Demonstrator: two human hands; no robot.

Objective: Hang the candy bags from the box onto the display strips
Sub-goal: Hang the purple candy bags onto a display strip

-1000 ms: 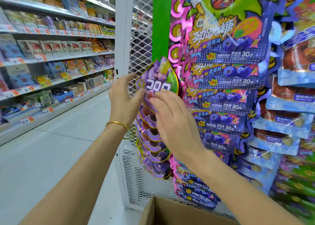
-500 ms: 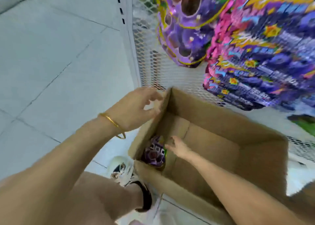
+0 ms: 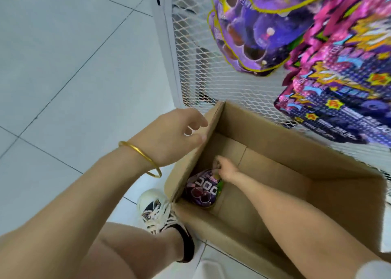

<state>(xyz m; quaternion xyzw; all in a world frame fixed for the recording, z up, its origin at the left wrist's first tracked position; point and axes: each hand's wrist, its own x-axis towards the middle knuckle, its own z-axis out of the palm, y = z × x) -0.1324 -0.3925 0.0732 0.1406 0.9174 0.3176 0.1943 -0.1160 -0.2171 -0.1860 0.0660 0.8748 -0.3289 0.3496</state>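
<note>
Purple bag (image 3: 200, 192), box (image 3: 279, 145) corner, in right hand (image 3: 226, 170)

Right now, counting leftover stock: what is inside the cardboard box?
One purple candy bag lies in a corner of the cardboard box, its top gripped by the right hand. The flap and forearm cover part of the bottom.

One box (image 3: 281, 152), apparently one bag (image 3: 201, 192)

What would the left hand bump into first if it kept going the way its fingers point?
The box's upright cardboard flap. The left hand points its fingers straight at the flap's top edge, and its thumb seems to touch it, though depth is unclear.
</note>
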